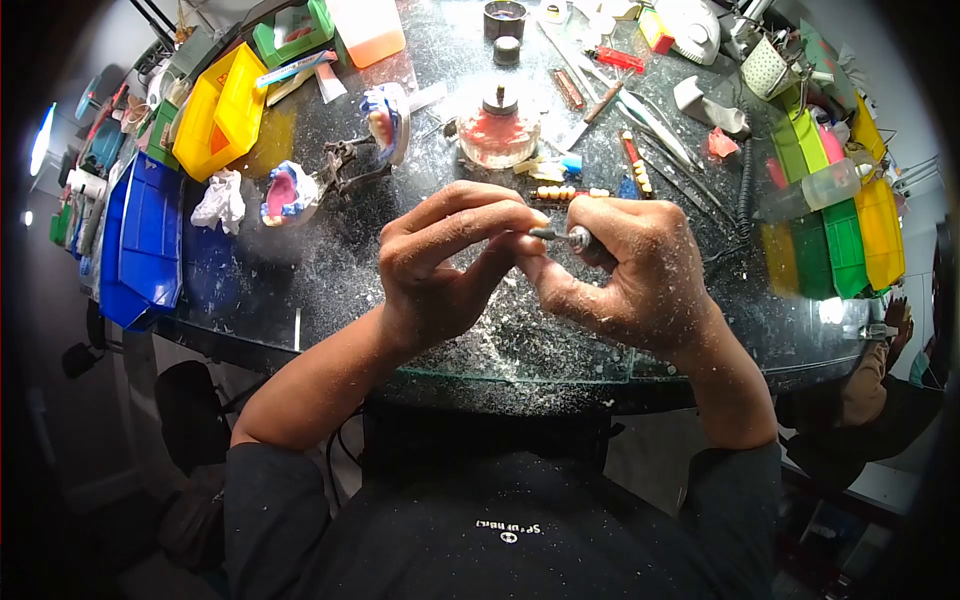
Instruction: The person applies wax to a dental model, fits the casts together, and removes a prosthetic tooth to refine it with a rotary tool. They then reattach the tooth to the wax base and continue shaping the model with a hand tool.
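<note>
Over the dusty workbench my right hand [640, 275] is closed around a rotary handpiece [590, 246], its bur [545, 233] pointing left. My left hand [435, 260] is pinched, fingertips right at the bur; whatever small piece they hold is mostly hidden. White dust and shavings coat the right hand and the bench below. Just beyond the hands lies a strip of artificial teeth [572, 193], with a second tooth strip [636, 165] behind it. To the left are a dental cast [288, 195] with a pink plate and another cast [388, 122] on a metal articulator [345, 175].
A glass spirit lamp [500, 130] stands at the back centre. Blue bin [140, 240] and yellow bin [218, 110] line the left, beside crumpled white paper [218, 200]. Hand tools [655, 130], a coiled cord [745, 190] and a plastic bottle [815, 190] lie right. Another person's arm [868, 380] shows far right.
</note>
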Tool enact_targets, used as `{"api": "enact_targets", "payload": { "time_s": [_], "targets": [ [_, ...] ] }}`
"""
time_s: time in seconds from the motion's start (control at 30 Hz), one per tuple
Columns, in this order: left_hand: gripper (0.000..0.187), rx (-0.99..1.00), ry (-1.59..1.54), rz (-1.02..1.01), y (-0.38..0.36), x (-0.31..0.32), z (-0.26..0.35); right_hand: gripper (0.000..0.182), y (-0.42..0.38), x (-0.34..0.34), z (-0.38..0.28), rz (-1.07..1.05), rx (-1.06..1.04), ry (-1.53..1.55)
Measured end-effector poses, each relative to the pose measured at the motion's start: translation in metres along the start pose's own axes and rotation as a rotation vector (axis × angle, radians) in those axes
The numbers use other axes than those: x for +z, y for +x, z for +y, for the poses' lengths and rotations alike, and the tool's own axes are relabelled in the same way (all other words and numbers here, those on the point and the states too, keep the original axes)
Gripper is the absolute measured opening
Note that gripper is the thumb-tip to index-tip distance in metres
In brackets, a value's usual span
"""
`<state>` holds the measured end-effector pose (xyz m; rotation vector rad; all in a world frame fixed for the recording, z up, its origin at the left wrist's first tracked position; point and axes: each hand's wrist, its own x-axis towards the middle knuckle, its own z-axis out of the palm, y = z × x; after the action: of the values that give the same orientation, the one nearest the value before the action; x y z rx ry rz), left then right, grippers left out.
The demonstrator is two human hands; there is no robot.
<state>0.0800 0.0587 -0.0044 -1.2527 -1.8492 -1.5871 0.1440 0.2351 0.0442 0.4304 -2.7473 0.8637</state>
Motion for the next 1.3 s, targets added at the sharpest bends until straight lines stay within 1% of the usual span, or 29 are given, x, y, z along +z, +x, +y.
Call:
{"api": "enact_targets", "payload": {
  "time_s": [0.1,0.2,0.3,0.6,1.0,1.3],
  "targets": [
    [0.02,-0.007,-0.032,0.029,-0.0003,0.0008,-0.0009,0.043,0.0027,-0.0029,-0.0013,-0.031,0.015,-0.038],
    [0.019,0.006,-0.011,0.017,-0.0003,-0.0009,-0.0013,0.044,0.0013,0.0045,0.0006,0.043,-0.042,-0.039],
    [0.019,0.006,-0.02,0.025,-0.0001,-0.0018,-0.0016,0.045,0.0036,0.0007,-0.0044,0.04,0.028,-0.017],
    [0.019,0.004,-0.005,0.02,-0.0004,-0.0037,-0.0001,0.045,0.005,0.0022,-0.0048,-0.001,0.023,-0.002],
    [0.021,0.019,0.034,0.008,0.0002,-0.004,0.0,0.043,0.0033,0.0029,-0.0048,-0.001,0.02,0.012],
    [0.019,0.02,0.024,0.005,0.0012,-0.0045,0.0018,0.042,0.002,0.0047,-0.0018,0.022,-0.02,0.019]
  ]
}}
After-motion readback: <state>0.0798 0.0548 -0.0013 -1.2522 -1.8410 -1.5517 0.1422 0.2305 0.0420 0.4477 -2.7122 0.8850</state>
